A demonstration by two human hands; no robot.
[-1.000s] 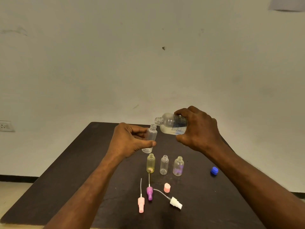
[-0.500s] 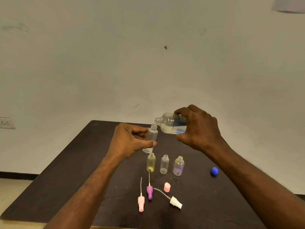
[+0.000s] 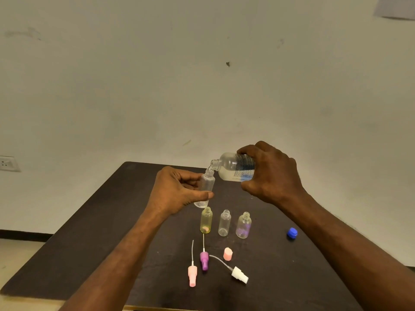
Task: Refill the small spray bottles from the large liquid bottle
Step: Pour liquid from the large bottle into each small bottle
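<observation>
Four small uncapped spray bottles: one clear plastic bottle [image 3: 206,187], a little liquid at its base, gripped upright above the dark table [image 3: 94,221] by the left hand [image 3: 179,191]; yellow-tinted [image 3: 206,221], clear [image 3: 224,223] and purple-tinted [image 3: 243,226] bottles standing in a row below it. One large clear labelled bottle [image 3: 233,167], part full, gripped by the right hand [image 3: 271,173], now tipped lower than a second ago, its mouth at the held bottle's neck. Blue cap [image 3: 292,233] lies well apart near the table's right edge; bare tabletop lies left of the arms.
</observation>
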